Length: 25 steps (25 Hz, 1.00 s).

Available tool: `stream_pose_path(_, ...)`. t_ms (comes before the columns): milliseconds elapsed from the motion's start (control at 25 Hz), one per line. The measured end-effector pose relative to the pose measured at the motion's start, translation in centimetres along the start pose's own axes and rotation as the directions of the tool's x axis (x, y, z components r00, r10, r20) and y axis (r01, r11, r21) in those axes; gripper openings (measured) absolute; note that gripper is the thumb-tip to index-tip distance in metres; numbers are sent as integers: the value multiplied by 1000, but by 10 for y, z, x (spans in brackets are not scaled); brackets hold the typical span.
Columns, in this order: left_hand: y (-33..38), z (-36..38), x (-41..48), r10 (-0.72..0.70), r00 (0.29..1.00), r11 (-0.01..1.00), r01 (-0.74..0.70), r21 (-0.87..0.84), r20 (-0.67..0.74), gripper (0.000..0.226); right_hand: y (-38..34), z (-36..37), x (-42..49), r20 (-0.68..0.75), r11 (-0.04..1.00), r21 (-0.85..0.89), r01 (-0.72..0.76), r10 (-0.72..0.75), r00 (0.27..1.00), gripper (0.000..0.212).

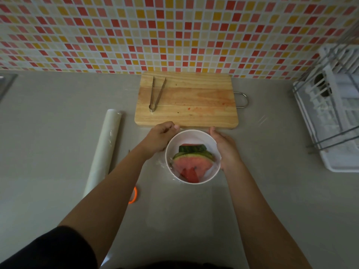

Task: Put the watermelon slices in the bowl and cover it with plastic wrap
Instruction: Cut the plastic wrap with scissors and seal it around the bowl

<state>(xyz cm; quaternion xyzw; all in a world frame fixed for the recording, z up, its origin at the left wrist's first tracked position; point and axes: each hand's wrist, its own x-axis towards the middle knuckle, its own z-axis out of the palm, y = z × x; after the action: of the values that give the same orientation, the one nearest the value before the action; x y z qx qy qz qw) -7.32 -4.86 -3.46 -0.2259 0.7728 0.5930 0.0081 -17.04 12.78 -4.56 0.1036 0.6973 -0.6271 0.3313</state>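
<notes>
A white bowl (210, 139) sits on the grey counter just in front of the cutting board, with watermelon slices (191, 165) inside, red flesh and green rind showing. A clear sheet of plastic wrap (180, 208) lies over the bowl and trails across the counter toward me. My left hand (160, 137) is at the bowl's far-left rim, fingers curled and pinching the wrap's edge. My right hand (226, 147) cups the bowl's right side, palm against the wall.
The plastic wrap roll (104, 150) lies to the left of my left arm. A wooden cutting board (194, 100) with metal tongs (156, 93) is behind the bowl. A white dish rack (330, 117) stands at right. An orange-rimmed object (134, 195) peeks from under my left forearm.
</notes>
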Motion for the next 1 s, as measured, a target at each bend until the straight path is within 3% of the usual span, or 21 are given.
stream_pose_path(160,-4,6,-7,-100,995,948,102,-302,22,37,1,-1,2,44,995,-5,-103,103,994,33)
stream_pose_path(320,-8,20,-12,-177,979,916,127,-382,-100,33,3,2,4,-33,998,19,-59,60,998,29)
stream_pose_path(520,-12,26,-17,-151,978,881,69,-468,-140,20,6,1,5,-13,997,39,-67,68,998,32)
stream_pose_path(600,-15,26,-16,-125,977,909,42,-416,-174,21,6,1,7,-21,997,36,-74,75,997,30)
stream_pose_path(760,-19,21,-14,-64,962,991,30,-132,-265,21,6,2,9,-35,998,9,-66,66,997,26)
stream_pose_path(920,-21,17,-12,-37,957,993,67,94,-288,25,3,-2,8,38,991,-61,-115,118,992,34)
stream_pose_path(1000,-23,16,-12,-63,954,989,100,113,-292,30,0,-4,7,81,985,-104,-136,145,986,42)
